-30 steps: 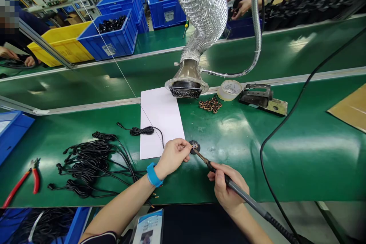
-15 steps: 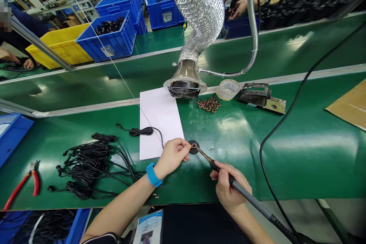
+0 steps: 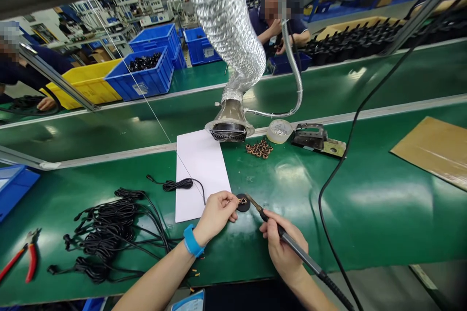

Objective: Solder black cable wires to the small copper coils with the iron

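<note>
My left hand, with a blue band at the wrist, is closed in a pinch at the wire end of a black cable. Its fingertips are beside a small copper-wound ring lying on a round black disc. My right hand grips a soldering iron by its handle. The iron's tip is just right of the ring, with a small gap between them. Part of the cable runs hidden beneath my left hand, over a white sheet.
A fume extractor hood hangs over the bench. Behind the disc are several copper-wound rings, a tape roll and a metal stand. Bundled black cables and red-handled cutters lie left. A cord loops at right.
The soldering iron's tip has pulled back rightward from the ring. My left hand keeps its pinch by the ring. The view has tilted up, showing more of the co-workers opposite.
</note>
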A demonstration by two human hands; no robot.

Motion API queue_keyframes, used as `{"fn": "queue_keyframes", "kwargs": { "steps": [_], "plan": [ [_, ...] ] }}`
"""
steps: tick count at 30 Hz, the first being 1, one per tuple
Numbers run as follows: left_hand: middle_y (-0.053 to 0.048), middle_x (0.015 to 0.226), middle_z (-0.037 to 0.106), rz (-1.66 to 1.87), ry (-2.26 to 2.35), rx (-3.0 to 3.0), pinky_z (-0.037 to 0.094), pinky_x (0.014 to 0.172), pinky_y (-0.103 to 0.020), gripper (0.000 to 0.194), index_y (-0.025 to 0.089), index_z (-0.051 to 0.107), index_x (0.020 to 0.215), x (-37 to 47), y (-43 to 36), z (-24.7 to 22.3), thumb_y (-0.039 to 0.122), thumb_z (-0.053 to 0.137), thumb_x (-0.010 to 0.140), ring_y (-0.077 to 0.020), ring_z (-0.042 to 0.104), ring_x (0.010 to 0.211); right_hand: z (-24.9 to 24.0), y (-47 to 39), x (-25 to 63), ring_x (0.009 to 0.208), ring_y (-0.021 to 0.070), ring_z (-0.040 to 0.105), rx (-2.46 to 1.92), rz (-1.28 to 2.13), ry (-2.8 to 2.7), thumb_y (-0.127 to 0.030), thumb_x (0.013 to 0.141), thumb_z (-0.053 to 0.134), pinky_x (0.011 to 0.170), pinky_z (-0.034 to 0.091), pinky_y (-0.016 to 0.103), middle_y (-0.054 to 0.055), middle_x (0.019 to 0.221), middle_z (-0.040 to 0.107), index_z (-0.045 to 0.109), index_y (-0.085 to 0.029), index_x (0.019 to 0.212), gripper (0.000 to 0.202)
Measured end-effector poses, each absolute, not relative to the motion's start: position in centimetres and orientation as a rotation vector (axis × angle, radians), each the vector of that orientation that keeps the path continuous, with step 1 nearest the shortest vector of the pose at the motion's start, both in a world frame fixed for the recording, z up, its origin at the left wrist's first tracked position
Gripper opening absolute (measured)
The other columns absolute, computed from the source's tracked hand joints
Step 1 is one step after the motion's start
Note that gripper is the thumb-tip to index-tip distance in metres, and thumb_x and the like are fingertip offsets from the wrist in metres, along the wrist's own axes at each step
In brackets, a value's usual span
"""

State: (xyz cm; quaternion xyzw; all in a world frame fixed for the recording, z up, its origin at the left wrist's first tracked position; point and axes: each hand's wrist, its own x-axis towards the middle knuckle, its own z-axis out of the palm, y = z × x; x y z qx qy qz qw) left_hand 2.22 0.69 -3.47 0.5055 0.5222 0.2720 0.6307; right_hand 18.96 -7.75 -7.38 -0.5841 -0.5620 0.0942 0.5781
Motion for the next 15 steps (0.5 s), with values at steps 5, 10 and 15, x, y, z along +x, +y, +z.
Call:
{"fn": "queue_keyframes", "kwargs": {
  "steps": [5, 10, 15],
  "plan": [
    [0.000, 0.056, 0.061, 0.656, 1.184, 1.181, 0.046, 0.054, -0.022, 0.036, 0.013, 0.063, 0.085, 2.4, 0.8, -3.7, 0.048, 0.067, 0.082, -0.0112, 0.056, 0.050, -7.3, -6.2, 18.6, 0.064, 0.0118, 0.069, -1.285, 0.228, -1.399, -0.015, 0.093, 0.056, 0.064, 0.059, 0.024, 0.002, 0.088, 0.072, 0.065, -0.021, 0.120, 0.029],
    [0.000, 0.063, 0.060, 0.707, 1.197, 1.331, 0.047, 0.059, -0.024, 0.032, 0.015, 0.061, 0.084, 2.5, 0.7, -3.3, 0.047, 0.062, 0.087, -0.0127, 0.059, 0.058, -7.6, -5.1, 18.2, 0.100, 0.0172, 0.069, -1.294, 0.270, -1.540, -0.014, 0.096, 0.049, 0.088, 0.059, 0.031, 0.009, 0.112, 0.067, 0.055, -0.023, 0.136, 0.041],
    [-0.001, 0.077, 0.062, 0.635, 1.254, 1.606, 0.046, 0.056, -0.025, 0.020, 0.017, 0.062, 0.093, 2.5, 0.5, -2.5, 0.036, 0.060, 0.088, -0.0140, 0.057, 0.062, -8.2, -5.0, 18.1, 0.109, 0.0187, 0.067, -1.314, 0.370, -1.567, -0.013, 0.096, 0.044, 0.093, 0.057, 0.033, 0.011, 0.123, 0.062, 0.045, -0.024, 0.145, 0.051]
  ]
}}
